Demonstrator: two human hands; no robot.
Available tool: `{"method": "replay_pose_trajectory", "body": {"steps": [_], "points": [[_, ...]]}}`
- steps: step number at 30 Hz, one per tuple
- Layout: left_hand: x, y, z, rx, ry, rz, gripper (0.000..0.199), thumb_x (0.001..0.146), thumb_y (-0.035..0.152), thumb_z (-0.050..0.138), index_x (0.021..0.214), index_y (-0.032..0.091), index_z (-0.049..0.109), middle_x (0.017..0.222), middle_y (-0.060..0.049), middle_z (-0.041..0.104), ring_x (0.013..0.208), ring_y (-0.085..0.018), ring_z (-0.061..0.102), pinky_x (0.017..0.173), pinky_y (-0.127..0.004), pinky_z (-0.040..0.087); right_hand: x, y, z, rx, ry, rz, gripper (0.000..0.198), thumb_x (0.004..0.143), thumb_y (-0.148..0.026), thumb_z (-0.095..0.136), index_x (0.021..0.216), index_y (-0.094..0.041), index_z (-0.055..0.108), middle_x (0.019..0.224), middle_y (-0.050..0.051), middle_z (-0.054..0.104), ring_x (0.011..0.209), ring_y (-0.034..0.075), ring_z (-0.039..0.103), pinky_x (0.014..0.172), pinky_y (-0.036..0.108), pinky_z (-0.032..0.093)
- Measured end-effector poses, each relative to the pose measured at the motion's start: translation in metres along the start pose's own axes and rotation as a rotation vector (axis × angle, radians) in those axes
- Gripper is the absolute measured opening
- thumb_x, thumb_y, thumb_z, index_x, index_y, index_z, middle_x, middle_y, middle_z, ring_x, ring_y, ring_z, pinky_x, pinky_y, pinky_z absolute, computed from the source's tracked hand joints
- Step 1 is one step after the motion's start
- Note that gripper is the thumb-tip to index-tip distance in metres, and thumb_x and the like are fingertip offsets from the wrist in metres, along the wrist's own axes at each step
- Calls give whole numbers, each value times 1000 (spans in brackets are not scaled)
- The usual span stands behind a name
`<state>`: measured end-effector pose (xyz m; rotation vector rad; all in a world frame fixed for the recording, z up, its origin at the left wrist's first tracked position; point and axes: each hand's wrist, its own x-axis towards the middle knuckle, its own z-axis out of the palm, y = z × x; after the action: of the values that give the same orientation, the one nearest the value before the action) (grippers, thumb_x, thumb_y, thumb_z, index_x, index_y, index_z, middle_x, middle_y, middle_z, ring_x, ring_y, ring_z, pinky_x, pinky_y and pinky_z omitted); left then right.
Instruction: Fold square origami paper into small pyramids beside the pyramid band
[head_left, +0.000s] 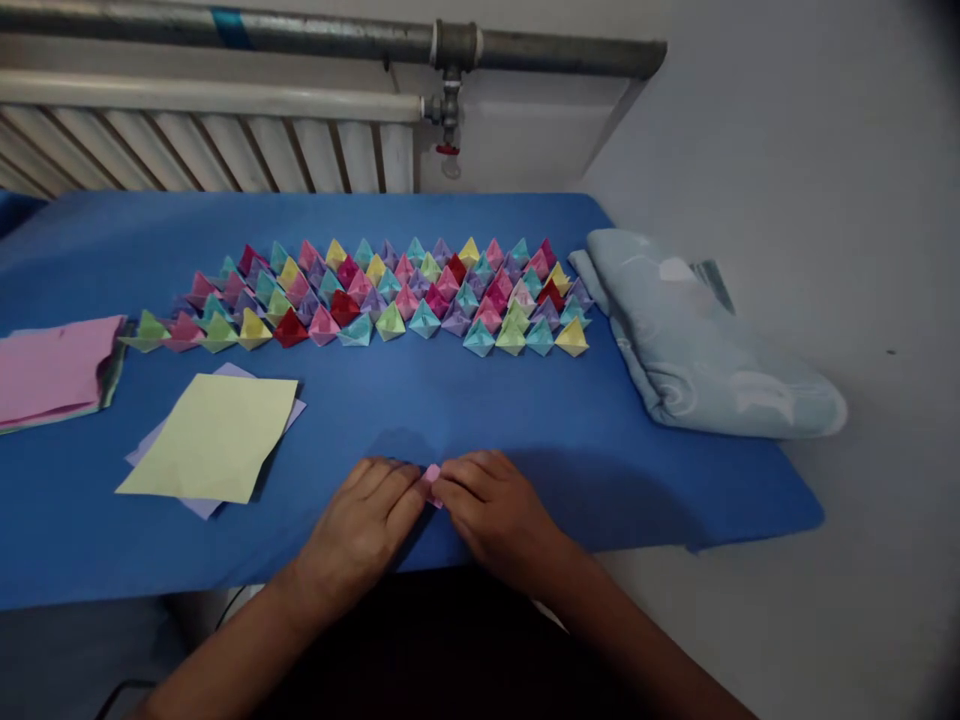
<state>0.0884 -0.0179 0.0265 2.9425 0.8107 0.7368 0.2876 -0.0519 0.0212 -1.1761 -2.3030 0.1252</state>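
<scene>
A small folded piece of pink paper (433,474) shows between my two hands, close to the front edge of the blue-covered table (480,400). My left hand (371,515) is closed on its left side, with the fingers bent over it. From the right, my right hand (491,505) pinches the same paper between thumb and fingers. Most of the paper is hidden under the fingers. Beyond my hands stand several rows of folded paper boats (390,322) in many colours.
A yellow sheet (217,435) lies over purple paper at left. Farther left is a stack of pink sheets (56,375). A folded light-blue blanket (712,350) rests at the right end. Behind the table are a radiator (225,140) and a metal pipe (337,35).
</scene>
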Motion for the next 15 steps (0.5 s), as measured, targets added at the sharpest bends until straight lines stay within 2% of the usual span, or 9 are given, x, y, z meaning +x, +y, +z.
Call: {"method": "replay_pose_trajectory", "body": {"steps": [4,9,15], "points": [[-9,2,-3,-59,-52,-23,22,93,9,50,112,11,62,107,-13,68,94,-24,60,82,-41,49,-3,-5,-9,82,-97,83,25,98,-14,42,114,-17,61,106,8,69,91,21,56,78,36,41],[-15,4,1,-80,-42,-74,21,91,11,56,110,13,63,108,-11,68,98,-25,61,89,-44,47,-5,-5,-12,103,-131,155,20,95,-13,45,99,-17,64,97,8,67,82,19,53,74,35,40],[-12,5,0,-73,-43,-82,20,93,10,52,110,14,62,107,-10,68,96,-23,59,86,-41,46,-4,-5,-10,141,-118,215,20,96,-15,46,94,-18,65,95,8,67,82,19,56,76,35,44]]}}
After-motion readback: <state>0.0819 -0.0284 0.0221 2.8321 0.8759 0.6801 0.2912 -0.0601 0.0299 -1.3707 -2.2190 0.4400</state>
